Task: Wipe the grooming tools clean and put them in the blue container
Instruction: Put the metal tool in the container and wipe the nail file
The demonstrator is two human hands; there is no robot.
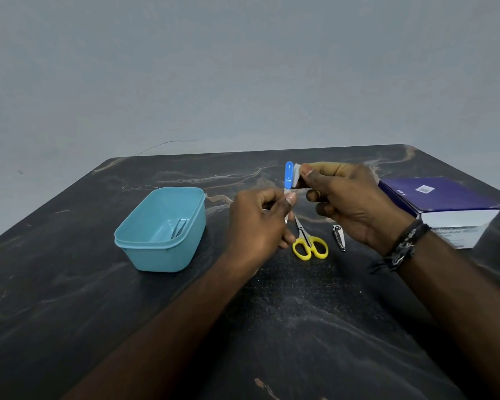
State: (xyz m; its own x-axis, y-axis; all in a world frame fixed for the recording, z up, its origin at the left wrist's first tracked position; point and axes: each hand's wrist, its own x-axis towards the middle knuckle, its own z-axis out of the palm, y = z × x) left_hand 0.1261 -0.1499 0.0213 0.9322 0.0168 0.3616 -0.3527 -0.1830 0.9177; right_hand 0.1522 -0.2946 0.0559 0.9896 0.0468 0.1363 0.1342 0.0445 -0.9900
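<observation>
Two hands, left hand (254, 226) fingers pinching one blue-handled nail file (288, 175), right hand (350, 203) fingers pinching one white wipe (298, 177) against it, one scissors (309, 243), one nail clipper (339, 237), one blue container (159, 241) with one tweezers (179, 228), one box (445, 209), table (70, 284).

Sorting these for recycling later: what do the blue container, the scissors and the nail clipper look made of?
Blue container: plastic by its look, with a smooth, matte teal wall and a moulded rim.
Scissors: glossy yellow handle loops, probably plastic; the blades are thin, grey and shiny, likely steel.
Nail clipper: bright silvery metal with a reflective, polished finish; which alloy cannot be told.
</observation>
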